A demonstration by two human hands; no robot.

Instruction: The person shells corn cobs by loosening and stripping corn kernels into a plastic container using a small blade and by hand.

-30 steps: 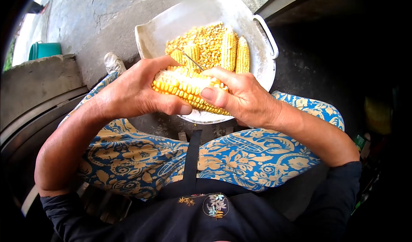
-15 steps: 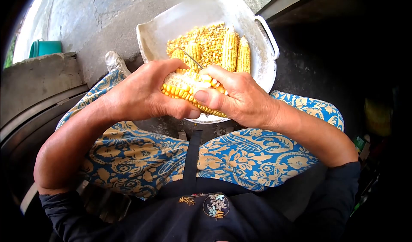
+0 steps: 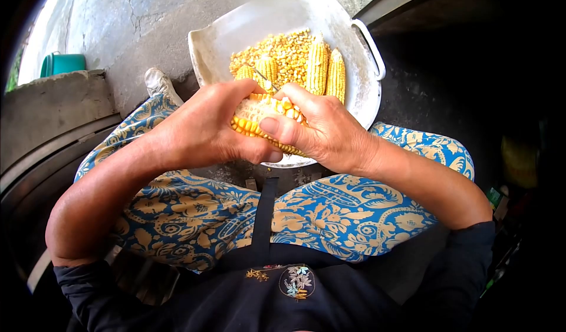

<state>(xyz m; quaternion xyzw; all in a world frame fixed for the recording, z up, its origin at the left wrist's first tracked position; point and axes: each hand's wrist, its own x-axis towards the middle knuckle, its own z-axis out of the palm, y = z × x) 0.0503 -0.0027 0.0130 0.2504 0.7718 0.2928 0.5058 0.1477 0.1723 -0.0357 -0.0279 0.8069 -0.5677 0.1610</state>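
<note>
My left hand (image 3: pixel 206 120) wraps round one end of a yellow ear of corn (image 3: pixel 247 126), part of which is stripped to pale cob. On its other end my right hand (image 3: pixel 330 126) is closed, with the thumb pressed on the kernels. A thin metal rod (image 3: pixel 263 78) sticks out beyond the right fingers; its grip is hidden. Below and beyond the hands is a white basin (image 3: pixel 356 73). Loose kernels (image 3: pixel 289 52) lie in it beside whole ears, among them a long ear (image 3: pixel 316 67) and another ear (image 3: pixel 335 76) at the right.
The basin has a white handle (image 3: pixel 372 49) on its right side. My knees, in blue patterned cloth (image 3: pixel 200 214), flank it. A low concrete wall (image 3: pixel 53 105) stands at the left, with a green bucket (image 3: pixel 62 65) behind it. Dark shadow covers the right.
My right thumb has shifted slightly left along the ear. The rod has moved slightly, with a pale bit now beside it. Both hands keep their hold.
</note>
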